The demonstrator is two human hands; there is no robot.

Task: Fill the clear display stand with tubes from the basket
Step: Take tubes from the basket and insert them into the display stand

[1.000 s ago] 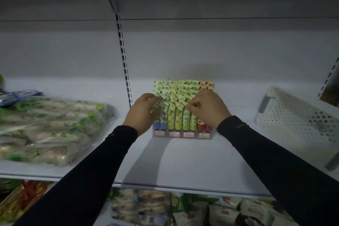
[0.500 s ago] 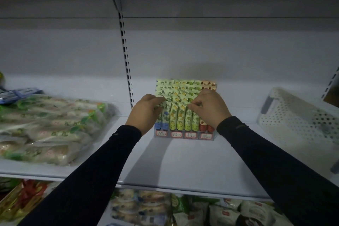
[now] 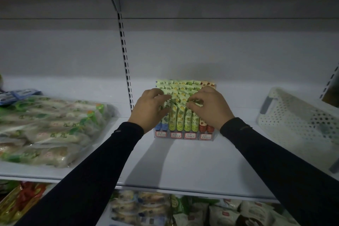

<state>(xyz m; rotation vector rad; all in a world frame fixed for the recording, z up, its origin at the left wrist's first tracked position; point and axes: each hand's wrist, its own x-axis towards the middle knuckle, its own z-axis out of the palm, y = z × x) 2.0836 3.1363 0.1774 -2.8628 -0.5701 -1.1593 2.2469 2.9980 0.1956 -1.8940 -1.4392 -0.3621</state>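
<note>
The clear display stand [image 3: 185, 136] sits at the back middle of the white shelf, with red price labels along its front. Rows of upright tubes [image 3: 180, 121] pack it: blue at the left, green and yellow in the middle, red at the right. My left hand [image 3: 149, 111] is at the stand's left side, its bent fingers gripping the flat tops of the front-left tubes. At the right side, my right hand [image 3: 211, 109] pinches the top of a green tube [image 3: 196, 104] between thumb and forefinger. The white perforated basket [image 3: 291, 115] stands at the far right; I cannot see its contents.
Clear bags of wrapped food [image 3: 45, 128] fill the shelf's left part. A slotted upright [image 3: 126, 71] runs up the back wall just left of the stand. Packaged goods [image 3: 146, 209] lie on the lower shelf. Bare shelf surface [image 3: 183, 163] stretches in front of the stand.
Both hands stay on the tube tops. The right hand's fingers have shifted slightly along the front rows; the left hand's fingers have curled in closer against the tubes.
</note>
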